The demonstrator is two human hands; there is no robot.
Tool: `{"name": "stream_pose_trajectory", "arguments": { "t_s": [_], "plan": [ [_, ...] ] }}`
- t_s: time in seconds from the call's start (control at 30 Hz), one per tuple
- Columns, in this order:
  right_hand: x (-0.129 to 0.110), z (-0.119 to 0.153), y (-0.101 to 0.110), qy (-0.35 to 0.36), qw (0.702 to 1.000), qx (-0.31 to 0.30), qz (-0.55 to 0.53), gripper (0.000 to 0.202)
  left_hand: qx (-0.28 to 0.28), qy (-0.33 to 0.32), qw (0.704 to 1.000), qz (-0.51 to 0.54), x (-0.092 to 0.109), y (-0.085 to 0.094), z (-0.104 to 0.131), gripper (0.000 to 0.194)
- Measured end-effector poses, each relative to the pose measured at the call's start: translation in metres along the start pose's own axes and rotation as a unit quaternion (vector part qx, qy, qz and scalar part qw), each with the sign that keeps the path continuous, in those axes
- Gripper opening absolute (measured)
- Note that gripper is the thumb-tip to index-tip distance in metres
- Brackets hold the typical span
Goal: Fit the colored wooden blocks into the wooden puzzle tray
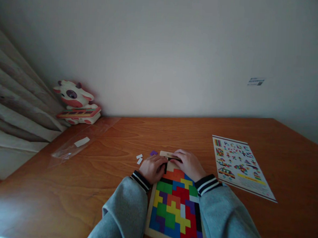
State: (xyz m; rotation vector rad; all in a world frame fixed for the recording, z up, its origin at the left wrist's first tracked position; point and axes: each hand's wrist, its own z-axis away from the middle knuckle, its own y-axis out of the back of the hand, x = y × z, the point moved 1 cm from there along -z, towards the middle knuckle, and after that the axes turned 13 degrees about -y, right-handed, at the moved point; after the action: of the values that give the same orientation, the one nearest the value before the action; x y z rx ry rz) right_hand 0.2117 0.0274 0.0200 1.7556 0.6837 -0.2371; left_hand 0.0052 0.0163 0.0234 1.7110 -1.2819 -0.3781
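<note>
A wooden tray puzzle (149, 219) lies on the table, filled over most of its area with colourful block pieces. At its far end a black puzzle piece (165, 168) shows between my hands, partly covered by fingers. My left hand (153, 168) is closed at the tray's far left corner, its fingertips on the black piece. Coming from the other side, my right hand (189, 165) has bent fingers pinched at the black part near the top rim. Bare wood shows just below the fingers. A purple piece (153, 152) lies outside the tray, beyond my left hand.
Small white pieces (139, 158) lie left of the tray. A printed pattern sheet (239, 165) rests to the right. Clear plastic wrapping (73, 146) and a cow-shaped toy keyboard (77, 103) are at the far left, beside a curtain (15, 96). A wall borders the table's back edge.
</note>
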Motion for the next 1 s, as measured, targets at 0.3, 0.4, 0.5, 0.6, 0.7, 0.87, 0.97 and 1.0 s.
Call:
{"name": "stream_pose_trajectory", "arguments": {
  "t_s": [0.3, 0.4, 0.5, 0.6, 0.7, 0.87, 0.97, 1.0],
  "plan": [
    [0.002, 0.000, 0.002, 0.032, 0.999, 0.013, 0.014, 0.024, 0.000, 0.003, 1.000, 0.000, 0.002, 0.001, -0.001, 0.030],
    [0.004, 0.001, 0.004, 0.043, 0.999, 0.016, 0.009, 0.020, 0.010, 0.002, 1.000, -0.001, 0.002, 0.001, -0.002, 0.029],
    [-0.001, 0.004, 0.008, 0.046, 0.998, 0.027, -0.015, 0.019, 0.049, 0.015, 0.999, -0.014, 0.000, 0.002, -0.002, 0.031],
    [-0.008, 0.008, 0.012, 0.051, 0.996, 0.036, -0.068, 0.020, 0.094, 0.004, 0.995, -0.015, -0.002, 0.002, -0.001, 0.028],
    [-0.006, 0.010, 0.016, 0.050, 0.992, 0.022, -0.112, 0.019, 0.111, -0.019, 0.994, 0.003, -0.003, 0.000, 0.001, 0.019],
    [0.020, 0.012, 0.017, -0.017, 0.996, 0.012, -0.085, 0.032, 0.093, 0.050, 0.994, 0.006, -0.004, -0.004, 0.003, 0.018],
    [0.029, 0.014, 0.015, -0.025, 0.998, -0.015, -0.050, 0.030, 0.069, 0.025, 0.997, 0.000, -0.002, -0.005, 0.002, 0.017],
    [0.029, 0.015, 0.015, -0.024, 0.999, -0.020, -0.043, 0.028, 0.066, 0.016, 0.998, -0.010, -0.002, -0.005, 0.002, 0.017]
  ]
}}
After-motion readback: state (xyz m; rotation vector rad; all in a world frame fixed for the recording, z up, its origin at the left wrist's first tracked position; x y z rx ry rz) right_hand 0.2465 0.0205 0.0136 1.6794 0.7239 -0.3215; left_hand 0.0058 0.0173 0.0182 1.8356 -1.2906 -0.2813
